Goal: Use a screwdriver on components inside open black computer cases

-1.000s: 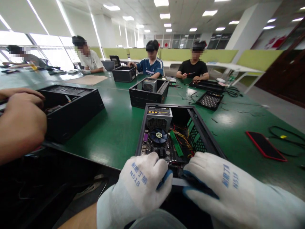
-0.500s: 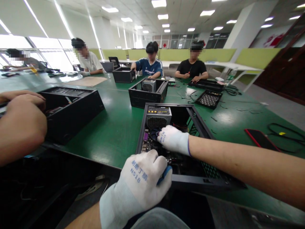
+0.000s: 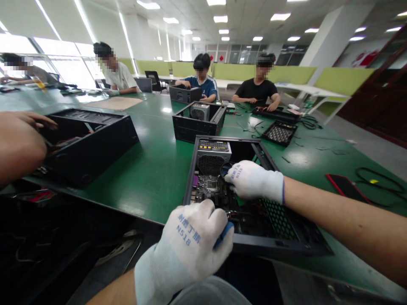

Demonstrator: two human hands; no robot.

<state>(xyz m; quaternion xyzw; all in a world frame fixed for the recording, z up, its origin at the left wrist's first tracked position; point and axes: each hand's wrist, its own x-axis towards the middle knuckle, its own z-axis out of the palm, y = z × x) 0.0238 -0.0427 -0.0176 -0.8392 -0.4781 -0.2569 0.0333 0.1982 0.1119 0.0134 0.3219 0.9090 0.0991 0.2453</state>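
An open black computer case [image 3: 295, 241] lies on its side before me. Inside it are a grey power supply [image 3: 213, 157] and a motherboard [image 3: 203, 195], its CPU socket [image 3: 212, 184] exposed. My right hand [image 3: 251, 180], in a white glove, is closed on a dark round CPU cooler [image 3: 226, 169], just right of the socket. Over the case's near left corner, my gloved left hand [image 3: 193, 237] is closed, fingers curled inward. A shiny metal piece shows beside its fingertips; what it grips is hidden.
Another open case [image 3: 199, 127] with a power supply stands beyond mine. A co-worker's arm reaches over a black case [image 3: 95, 148] at left. At right lie a red-edged phone [image 3: 346, 188], cables [image 3: 378, 178] and a black tray [image 3: 280, 132]. Several co-workers sit around the green table [image 3: 152, 169].
My right hand has moved right with the cooler, uncovering the CPU socket. My left hand stays nearly in place. The left co-worker's hand has shifted left.
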